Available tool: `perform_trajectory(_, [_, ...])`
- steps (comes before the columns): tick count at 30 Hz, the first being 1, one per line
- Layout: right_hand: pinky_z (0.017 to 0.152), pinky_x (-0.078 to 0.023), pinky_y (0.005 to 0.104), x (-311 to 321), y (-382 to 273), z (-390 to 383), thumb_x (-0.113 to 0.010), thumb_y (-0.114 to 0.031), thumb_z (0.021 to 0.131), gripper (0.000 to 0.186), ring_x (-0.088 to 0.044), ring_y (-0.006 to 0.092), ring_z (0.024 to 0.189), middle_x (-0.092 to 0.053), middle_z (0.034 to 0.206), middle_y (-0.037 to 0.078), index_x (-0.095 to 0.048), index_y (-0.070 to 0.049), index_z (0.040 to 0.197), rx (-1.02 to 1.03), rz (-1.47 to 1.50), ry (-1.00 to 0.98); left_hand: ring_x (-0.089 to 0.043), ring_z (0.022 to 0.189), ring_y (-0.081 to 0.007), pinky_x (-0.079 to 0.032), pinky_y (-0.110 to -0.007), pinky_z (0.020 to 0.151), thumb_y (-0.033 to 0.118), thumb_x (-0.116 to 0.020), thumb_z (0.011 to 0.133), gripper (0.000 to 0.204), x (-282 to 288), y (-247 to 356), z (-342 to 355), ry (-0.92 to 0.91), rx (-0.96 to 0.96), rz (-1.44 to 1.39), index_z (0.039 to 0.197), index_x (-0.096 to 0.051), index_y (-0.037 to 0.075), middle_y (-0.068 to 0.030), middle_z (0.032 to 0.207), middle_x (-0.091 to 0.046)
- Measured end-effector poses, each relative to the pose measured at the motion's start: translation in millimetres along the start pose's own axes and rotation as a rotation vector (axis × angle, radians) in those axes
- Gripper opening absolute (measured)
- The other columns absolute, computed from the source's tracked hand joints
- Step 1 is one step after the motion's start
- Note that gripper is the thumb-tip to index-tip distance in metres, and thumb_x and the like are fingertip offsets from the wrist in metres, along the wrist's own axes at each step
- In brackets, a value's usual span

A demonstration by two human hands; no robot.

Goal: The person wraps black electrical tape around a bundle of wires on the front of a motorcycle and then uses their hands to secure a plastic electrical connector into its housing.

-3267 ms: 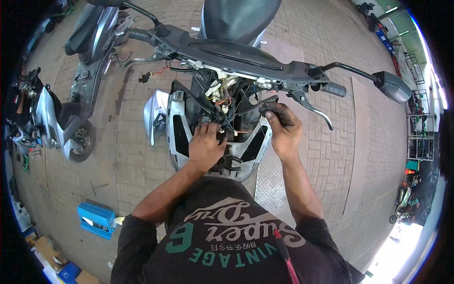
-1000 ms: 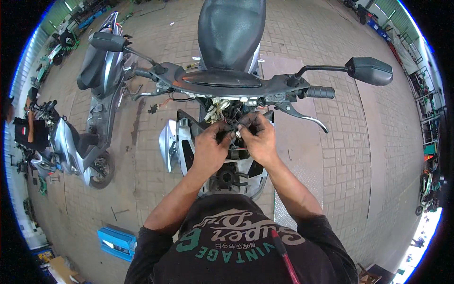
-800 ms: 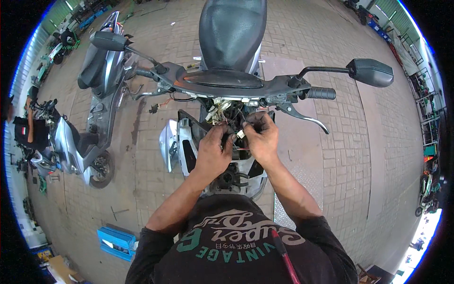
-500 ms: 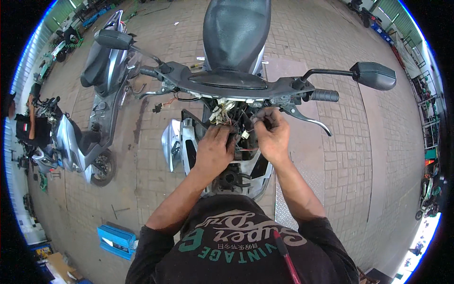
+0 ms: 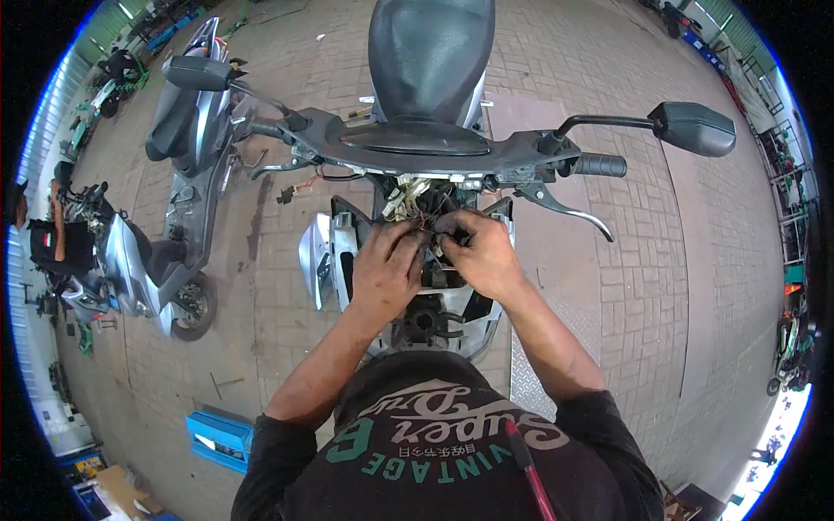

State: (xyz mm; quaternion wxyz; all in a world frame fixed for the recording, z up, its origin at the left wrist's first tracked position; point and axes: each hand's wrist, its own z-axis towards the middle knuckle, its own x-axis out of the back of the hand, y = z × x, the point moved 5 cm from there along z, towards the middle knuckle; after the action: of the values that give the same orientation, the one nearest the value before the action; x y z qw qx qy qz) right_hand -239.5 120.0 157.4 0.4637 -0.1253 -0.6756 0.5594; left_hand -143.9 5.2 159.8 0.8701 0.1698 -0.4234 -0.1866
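Cream connectors [image 5: 402, 198] and thin wires [image 5: 423, 219] sit just beyond and between the fingers of both hands, with a black handlebar cover [image 5: 512, 161] farther out. On the left hand [image 5: 387, 267] the fingers bend close together, tips down among the wires; on the right hand [image 5: 479, 252] thumb and fingers nearly meet. Whether either grips a wire, I cannot tell. Right of the right fingers curves a metal lever [image 5: 573, 214].

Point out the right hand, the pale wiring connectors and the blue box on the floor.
Right hand [image 5: 485, 260]: head view, on the back of the hand.
Pale wiring connectors [image 5: 403, 201]: head view, middle of the cluster.
Blue box [image 5: 222, 424]: head view, on its upper blue edge.
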Motion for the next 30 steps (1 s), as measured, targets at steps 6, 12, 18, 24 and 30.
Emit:
perform_trajectory(6, [0.078,-0.048,0.0348,-1,4,-5,-0.061,-0.002,0.073,0.018,-0.062,0.0300,0.086,-0.061,0.091,0.017,-0.062,0.002,0.091,0.072,-0.069,0.002,-0.057,0.089,-0.0312,-0.049,-0.038,0.074,-0.002,-0.066,0.067,0.029,-10,-6,-8,0.023,-0.029,-0.085,0.095,-0.061,0.002,-0.0116,0.099,-0.057])
perform_trajectory(12, [0.078,-0.048,0.0351,0,10,-8,-0.060,-0.001,0.073,0.017,-0.061,0.0310,0.086,-0.060,0.090,0.017,-0.062,0.002,0.089,0.037,-0.073,-0.007,-0.061,0.089,-0.0332,-0.050,-0.040,0.074,-0.003,-0.065,0.071,0.023,-20,-15,-13,-0.027,0.179,-0.232,0.094,-0.061,0.000,-0.0147,0.097,-0.062])
perform_trajectory(18, [0.075,-0.048,0.0367,5,12,-9,-0.060,-0.004,0.073,0.016,-0.060,0.0336,0.086,-0.060,0.088,0.018,-0.061,0.002,0.089,0.046,-0.153,-0.001,-0.063,0.080,-0.0333,-0.050,-0.037,0.071,0.004,-0.065,0.077,0.016,-22,-13,-9,-0.048,0.279,-0.293,0.092,-0.063,0.001,-0.0157,0.090,-0.064])
perform_trajectory(24, [0.083,-0.045,0.0458,6,5,-9,-0.059,-0.011,0.074,0.020,-0.054,0.0434,0.092,-0.058,0.092,0.026,-0.056,0.004,0.087,-0.006,-0.196,-0.070,-0.062,0.085,-0.0276,-0.052,-0.035,0.073,-0.001,-0.065,0.075,0.018,-21,-3,-8,0.040,0.090,-0.228,0.093,-0.065,0.004,-0.0106,0.094,-0.062])
perform_trajectory(30, [0.076,-0.048,0.0377,7,8,-7,-0.061,-0.002,0.070,0.019,-0.059,0.0346,0.085,-0.059,0.089,0.019,-0.060,0.003,0.088,0.104,-0.212,-0.038,-0.063,0.082,-0.0289,-0.053,-0.036,0.071,0.001,-0.065,0.076,0.018,-30,-11,-12,0.002,0.140,-0.245,0.093,-0.064,0.003,-0.0122,0.094,-0.062])
